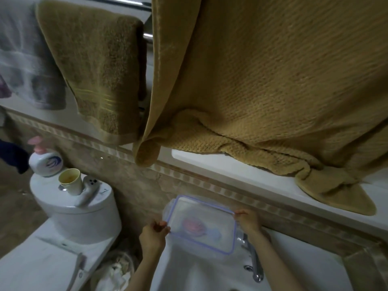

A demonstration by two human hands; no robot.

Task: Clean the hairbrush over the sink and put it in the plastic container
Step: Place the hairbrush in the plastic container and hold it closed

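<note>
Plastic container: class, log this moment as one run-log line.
left hand: grips container edge | right hand: grips opposite edge | plastic container: held above sink | hairbrush: pink, inside

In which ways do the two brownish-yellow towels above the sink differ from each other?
The small towel is much narrower than the large towel. The small towel hangs free, folded over the rail; the large towel's lower end lies bunched on the white ledge. The small towel has striped bands near its hem; the large towel has a ribbed weave. Both are brownish yellow.

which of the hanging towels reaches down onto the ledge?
The big mustard towel on the right: its lower end lies bunched on the white ledge. The smaller olive towel and the grey-and-white one hang free.
</note>
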